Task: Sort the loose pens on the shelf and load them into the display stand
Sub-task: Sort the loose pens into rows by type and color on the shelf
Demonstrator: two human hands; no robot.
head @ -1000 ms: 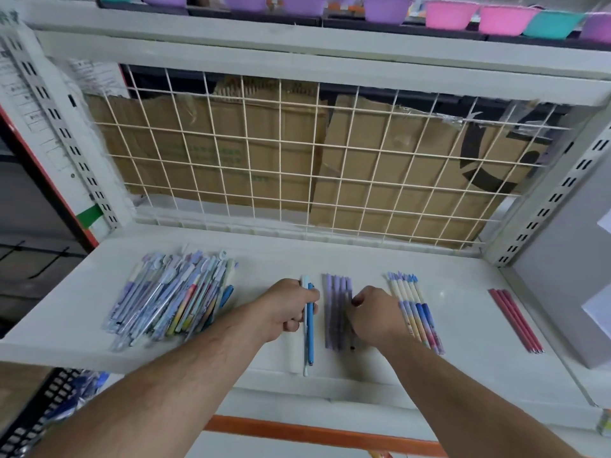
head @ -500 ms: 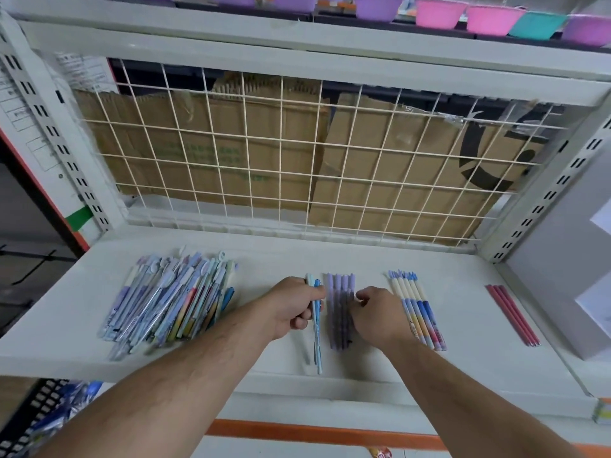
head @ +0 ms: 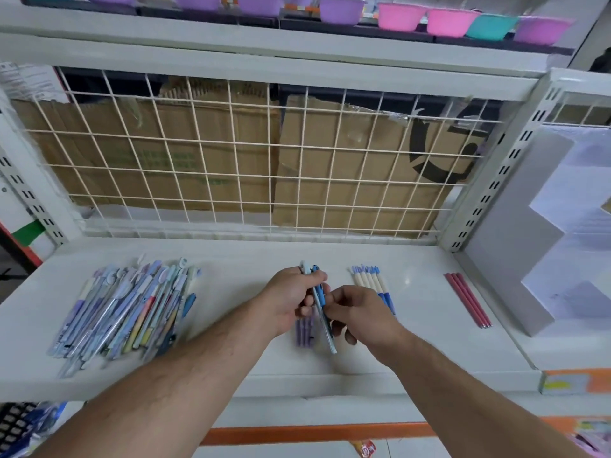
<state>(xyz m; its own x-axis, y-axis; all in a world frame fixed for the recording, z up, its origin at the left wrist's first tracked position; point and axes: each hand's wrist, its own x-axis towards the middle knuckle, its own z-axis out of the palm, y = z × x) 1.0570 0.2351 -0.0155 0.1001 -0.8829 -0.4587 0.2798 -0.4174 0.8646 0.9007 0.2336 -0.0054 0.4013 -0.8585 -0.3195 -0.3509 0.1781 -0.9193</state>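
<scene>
My left hand [head: 291, 302] grips two blue pens [head: 320, 299] lifted off the white shelf [head: 231, 259], tips pointing toward me. My right hand [head: 358, 314] pinches the same pens lower down. Beneath both hands lies a row of purple pens [head: 305, 332], partly hidden. A row of white-and-blue pens [head: 370, 282] lies just right of my hands. Three red pens [head: 467, 299] lie farther right. A big mixed pile of loose pens [head: 129, 309] covers the shelf's left side. The display stand cannot be made out.
A wire grid [head: 231, 160] backed by cardboard closes the shelf's rear. A grey stepped panel [head: 515, 259] stands at the right end. Coloured bowls [head: 429, 18] line the shelf above. A dark basket [head: 16, 424] sits below left.
My left hand has lifted the two blue pens off the shelf and moved right over the purple pens. My right hand left the purple row and took hold of the blue pens.
</scene>
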